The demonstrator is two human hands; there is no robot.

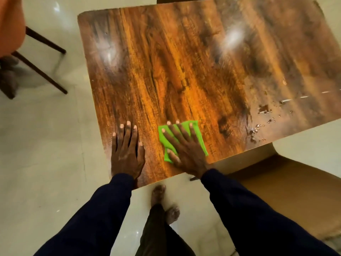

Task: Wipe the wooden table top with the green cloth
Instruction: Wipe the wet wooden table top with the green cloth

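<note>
Head view, looking down on a wooden desk (184, 61) seen at a slant, its glossy top showing two pale light reflections. The green cloth (200, 137) lies flat on the desk close to the near edge, nearer the near-left corner than the near-right one. The right hand (186, 150) presses on the cloth with palm down and fingers straight and spread; green shows between the fingers and past the fingertips. The left hand (127, 154) rests flat on bare wood at the near-left corner, fingers straight and close together, holding nothing; a strip of bare wood lies between it and the cloth. Dark crumbs and wet spots (263, 108) lie scattered toward the near-right edge, well apart from the cloth. Both arms wear dark sleeves (249, 209). Below the near edge, two bare feet (158, 193) stand on the pale tiled floor (46, 154). An orange chair (11, 24) stands off the far-left corner; a brown chair (276, 191) stands by the near edge.
</note>
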